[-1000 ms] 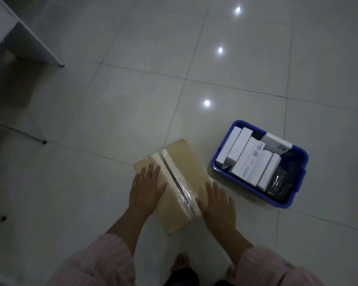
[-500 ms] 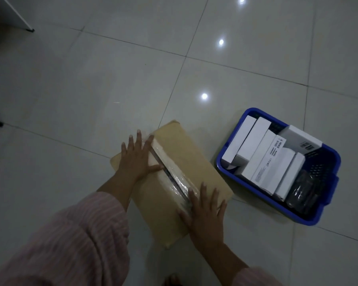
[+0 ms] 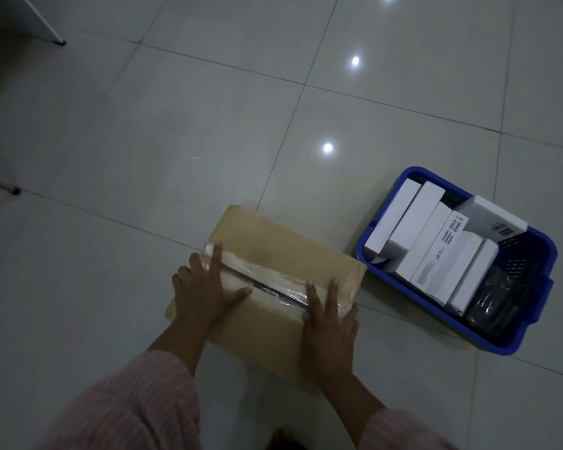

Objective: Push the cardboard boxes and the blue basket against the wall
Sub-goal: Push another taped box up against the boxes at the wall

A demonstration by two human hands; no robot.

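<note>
Lying flat on the tiled floor (image 3: 176, 125), the cardboard box (image 3: 267, 254) sits near centre, with the left hand (image 3: 205, 293) and right hand (image 3: 330, 323) pressed on its taped top, fingers spread, grasping nothing. Just right stands the blue basket (image 3: 533, 332) of white boxes (image 3: 436, 248).

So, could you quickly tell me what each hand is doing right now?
Left hand: open, flat on the cardboard box, holding nothing.
Right hand: open, flat on the same box's taped seam, holding nothing.

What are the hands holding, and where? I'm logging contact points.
Nothing is gripped. Left hand and right hand press flat, fingers spread, on the cardboard box top, along its taped seam.
</note>
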